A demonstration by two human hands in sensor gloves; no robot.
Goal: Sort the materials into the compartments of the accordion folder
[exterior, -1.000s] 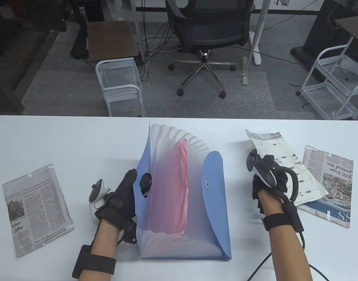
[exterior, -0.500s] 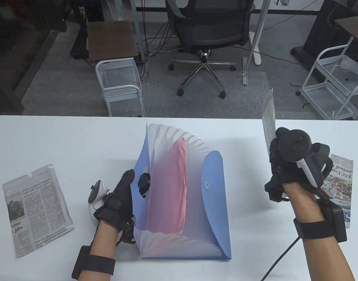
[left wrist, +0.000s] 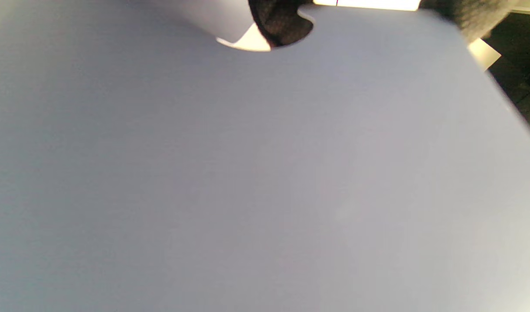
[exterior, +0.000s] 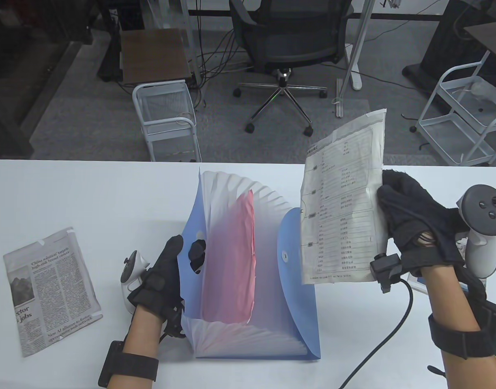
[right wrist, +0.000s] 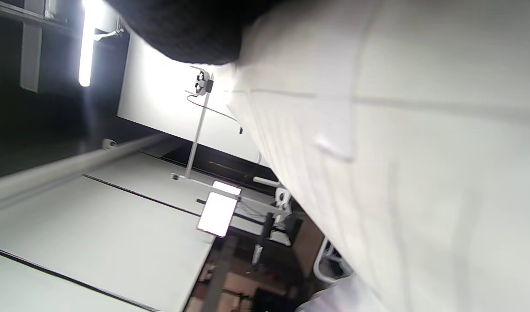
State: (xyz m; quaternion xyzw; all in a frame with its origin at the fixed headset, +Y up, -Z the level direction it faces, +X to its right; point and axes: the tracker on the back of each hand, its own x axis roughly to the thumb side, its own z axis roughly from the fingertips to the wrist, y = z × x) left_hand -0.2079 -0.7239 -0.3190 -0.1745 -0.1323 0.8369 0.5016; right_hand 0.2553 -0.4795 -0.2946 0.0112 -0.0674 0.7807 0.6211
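Lifted off the pile at the right within the last second: the printed sheet (exterior: pixel 342 206), flat on the bench (exterior: pixel 89 194) a second ago, edge-on half a second ago, now turned face toward the camera and held upright in the air just right of the folder (exterior: pixel 248 263). Means the pick is done and the carry toward a pocket looks under way, with insertion not yet begun. Right hand (exterior: pixel 418 227) raised, palm side toward the sheet, fingers (exterior: pixel 387 202) pinching its right edge. Left hand (exterior: pixel 158 279) low on the bench, fingers clamping the folder's front wall at the thumb notch, thumb tip (exterior: pixel 198 251) showing through it, fanning the pockets open. Pink sheet (exterior: pixel 231 259) already in a middle pocket. One newspaper (exterior: pixel 51 289) well off to the left.
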